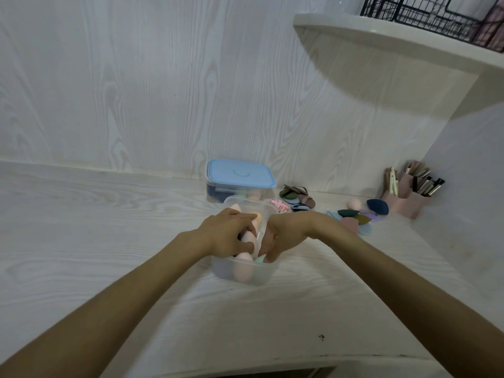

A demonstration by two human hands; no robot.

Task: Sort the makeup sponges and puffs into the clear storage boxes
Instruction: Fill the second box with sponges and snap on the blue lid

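A pale wood-grain desk (109,241) fills the lower frame, running back to a wall of the same finish. High at the right, a white shelf (395,42) juts out and carries a black wire basket (425,12).

Toward the desk's back edge, near the middle, stands a closed clear storage box with a blue lid (241,173); dim sponge shapes show through its wall. Just in front of it sits an open clear storage box (245,271), lidless, holding pink egg-shaped makeup sponges (242,268) and a mint-coloured one.

Both hands are in the open box. The left hand (226,236) lies over its left side, fingers curled and pressed around a pink sponge. The right hand (283,233) reaches in from the right, wrist bent, fingers pointing downward inside the box; whether they pinch anything cannot be told.

At the desk's back right corner stands a pink brush holder (406,197) filled with brushes. Between it and the boxes lie loose puffs and sponges: a stack of round brown and green puffs (297,196), a navy sponge (377,205), a small pink sponge (353,203) and a cluster of flat coloured puffs (354,218).
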